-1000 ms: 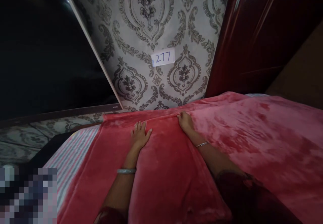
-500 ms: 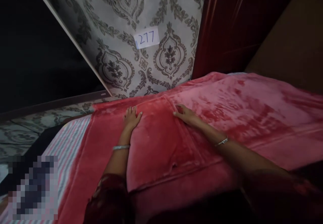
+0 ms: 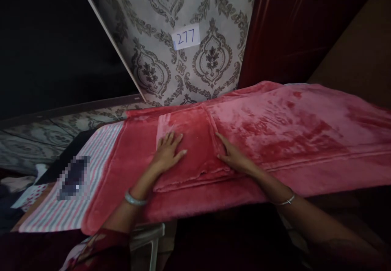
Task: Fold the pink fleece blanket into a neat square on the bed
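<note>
A folded red fleece piece (image 3: 192, 140) lies on top of a larger pink-red plush blanket (image 3: 290, 120) that spreads over the table. My left hand (image 3: 168, 152) rests flat on the left side of the folded piece, fingers spread. At its right edge, my right hand (image 3: 232, 154) touches the fold with thumb and fingers apart. Neither hand grips the cloth. The folded piece looks smooth on top, with a wavy hem along its near edge.
Under the blanket, a striped cloth (image 3: 100, 153) shows at the left, with a blurred-out dark object (image 3: 75, 177) on it. A black screen (image 3: 61, 39) stands behind at the left. A paper marked 277 (image 3: 186, 37) sticks to the patterned wall; a dark red panel (image 3: 281, 31) stands right.
My left hand has slid nearer and inward over the folded piece. My right hand has come slightly nearer too. The view has shifted, showing more of the table's near edge.
</note>
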`<state>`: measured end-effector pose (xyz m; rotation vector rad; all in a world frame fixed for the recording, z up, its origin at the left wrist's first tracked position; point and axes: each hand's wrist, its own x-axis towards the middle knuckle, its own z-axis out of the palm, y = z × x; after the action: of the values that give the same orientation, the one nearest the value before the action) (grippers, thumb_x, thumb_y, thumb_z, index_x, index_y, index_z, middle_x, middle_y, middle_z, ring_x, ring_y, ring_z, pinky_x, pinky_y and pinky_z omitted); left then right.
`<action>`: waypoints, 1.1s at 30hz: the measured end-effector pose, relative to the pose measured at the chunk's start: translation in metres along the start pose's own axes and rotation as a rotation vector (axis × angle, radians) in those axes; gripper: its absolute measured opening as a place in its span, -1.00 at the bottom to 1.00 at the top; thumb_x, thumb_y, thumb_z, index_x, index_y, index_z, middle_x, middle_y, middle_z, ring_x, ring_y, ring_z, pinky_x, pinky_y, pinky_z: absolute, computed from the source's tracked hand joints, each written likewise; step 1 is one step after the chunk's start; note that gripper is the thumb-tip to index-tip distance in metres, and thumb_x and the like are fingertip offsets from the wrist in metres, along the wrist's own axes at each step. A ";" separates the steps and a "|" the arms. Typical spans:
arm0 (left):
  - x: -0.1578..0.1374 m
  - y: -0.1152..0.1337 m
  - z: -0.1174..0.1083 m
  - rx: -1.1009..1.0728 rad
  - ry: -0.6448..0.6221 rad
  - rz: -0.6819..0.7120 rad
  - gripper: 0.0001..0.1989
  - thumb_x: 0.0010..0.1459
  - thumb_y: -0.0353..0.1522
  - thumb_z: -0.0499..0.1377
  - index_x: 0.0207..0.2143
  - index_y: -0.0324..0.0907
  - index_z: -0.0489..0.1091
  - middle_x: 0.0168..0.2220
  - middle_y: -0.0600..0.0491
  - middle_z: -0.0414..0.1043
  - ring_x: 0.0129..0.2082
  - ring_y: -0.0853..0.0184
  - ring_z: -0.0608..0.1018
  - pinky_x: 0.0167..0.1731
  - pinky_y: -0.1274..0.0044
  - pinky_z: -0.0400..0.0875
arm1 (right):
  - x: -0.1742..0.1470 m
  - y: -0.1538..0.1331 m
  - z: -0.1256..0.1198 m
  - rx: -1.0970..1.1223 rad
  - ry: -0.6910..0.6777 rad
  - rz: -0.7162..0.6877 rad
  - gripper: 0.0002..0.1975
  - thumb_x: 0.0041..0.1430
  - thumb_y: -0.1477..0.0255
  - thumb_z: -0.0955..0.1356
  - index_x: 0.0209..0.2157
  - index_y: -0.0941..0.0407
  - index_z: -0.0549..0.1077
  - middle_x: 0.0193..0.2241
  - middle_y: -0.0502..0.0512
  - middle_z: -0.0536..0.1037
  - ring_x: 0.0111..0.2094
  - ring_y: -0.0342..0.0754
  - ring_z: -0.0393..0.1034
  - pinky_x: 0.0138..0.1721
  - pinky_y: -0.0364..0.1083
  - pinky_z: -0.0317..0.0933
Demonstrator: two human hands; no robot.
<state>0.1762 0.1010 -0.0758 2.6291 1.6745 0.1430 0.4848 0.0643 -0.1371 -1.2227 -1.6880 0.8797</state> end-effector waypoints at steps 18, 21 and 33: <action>-0.076 0.038 0.005 -0.223 0.215 0.316 -0.52 0.32 -0.14 0.17 0.19 -0.16 0.40 0.20 -0.18 0.43 0.21 0.06 0.45 0.22 0.16 0.34 | -0.062 -0.015 -0.029 -0.356 -0.032 -0.402 -0.65 0.33 0.21 0.36 0.07 0.00 0.58 0.23 0.24 0.43 0.17 0.16 0.36 0.15 0.21 0.27; -0.080 0.046 0.010 -0.258 0.252 0.348 -0.73 0.37 -0.31 0.09 0.02 -0.14 0.48 0.00 -0.12 0.55 0.04 0.15 0.56 0.06 0.25 0.47 | -0.056 -0.011 -0.024 -0.299 -0.018 -0.411 -0.72 0.38 0.25 0.32 -0.12 0.03 0.65 0.03 0.23 0.59 0.02 0.11 0.46 0.05 0.16 0.34; -0.105 0.048 0.017 -0.279 0.330 0.351 -0.79 0.38 -0.34 0.10 -0.04 -0.08 0.51 0.09 -0.06 0.54 0.13 0.16 0.53 0.14 0.22 0.44 | -0.073 -0.016 -0.035 -0.272 0.065 -0.507 -0.76 0.40 0.28 0.32 -0.16 0.03 0.63 -0.19 0.16 0.66 -0.10 0.05 0.51 -0.07 0.07 0.39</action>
<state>0.1775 -0.0140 -0.0968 2.7547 1.1260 0.7923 0.5232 -0.0081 -0.1262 -0.9102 -1.9834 0.3074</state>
